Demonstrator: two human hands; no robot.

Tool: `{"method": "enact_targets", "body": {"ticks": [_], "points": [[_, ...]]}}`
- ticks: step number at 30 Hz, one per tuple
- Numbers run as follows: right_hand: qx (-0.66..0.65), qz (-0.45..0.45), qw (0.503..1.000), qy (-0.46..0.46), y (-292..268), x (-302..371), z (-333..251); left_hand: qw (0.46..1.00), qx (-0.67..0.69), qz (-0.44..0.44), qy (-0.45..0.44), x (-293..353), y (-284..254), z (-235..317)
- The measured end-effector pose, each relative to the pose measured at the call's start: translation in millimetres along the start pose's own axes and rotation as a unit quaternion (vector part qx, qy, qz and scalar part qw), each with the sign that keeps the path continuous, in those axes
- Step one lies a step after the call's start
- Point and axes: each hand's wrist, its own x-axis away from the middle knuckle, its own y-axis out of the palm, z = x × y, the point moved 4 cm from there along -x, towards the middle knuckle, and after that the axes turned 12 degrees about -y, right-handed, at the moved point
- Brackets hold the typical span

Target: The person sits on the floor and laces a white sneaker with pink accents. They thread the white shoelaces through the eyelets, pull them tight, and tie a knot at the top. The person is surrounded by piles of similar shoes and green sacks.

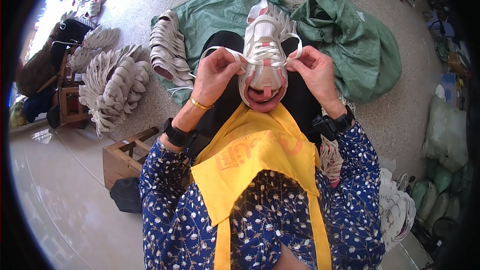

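Observation:
A white and pink sneaker (265, 77) rests between my knees, its heel opening toward me and its toe pointing away. White lace (265, 45) runs crosswise over its front, and loose lengths loop out on both sides. My left hand (217, 72) pinches the shoelace at the left of the tongue. On the other side, my right hand (312, 70) pinches the shoelace close to the shoe's edge. Both hands sit level with the upper eyelets. More pale shoe pieces lie just beyond the sneaker's toe.
Green sacks (355, 45) lie on the speckled floor ahead. A stack of shoe uppers (169, 47) stands at the left, with larger piles (112, 85) farther left. Beside my left elbow is a wooden stool (127, 157). Filled bags (445, 132) line the right side.

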Motion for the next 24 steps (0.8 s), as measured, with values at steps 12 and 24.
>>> {"method": "enact_targets", "body": {"ticks": [12,24], "points": [[0.352,-0.09,0.899,-0.244,25.1,1.7,-42.8,0.999,-0.021,-0.024,0.012,0.8,-0.9,-4.9],[0.241,-0.07,0.962,-0.108,22.6,-6.8,-29.0,0.999,0.034,0.006,0.018,0.7,10.2,-5.6]]}}
